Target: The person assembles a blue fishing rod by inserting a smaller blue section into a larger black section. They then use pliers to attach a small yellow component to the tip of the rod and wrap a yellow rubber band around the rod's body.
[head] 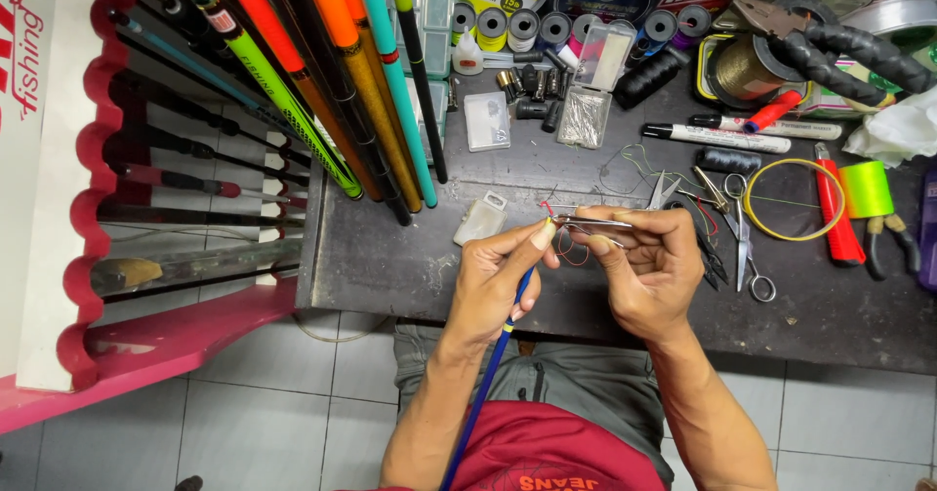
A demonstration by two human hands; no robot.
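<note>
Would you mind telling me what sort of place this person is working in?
Most likely a fishing-tackle repair bench or shop: coloured fishing rods stand in a pink rack, spools of line crowd the dark workbench, and both hands work on a thin blue rod.

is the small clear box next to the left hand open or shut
Open: the small clear box lies on the dark table with its lid flipped up, beside the left hand.
</note>
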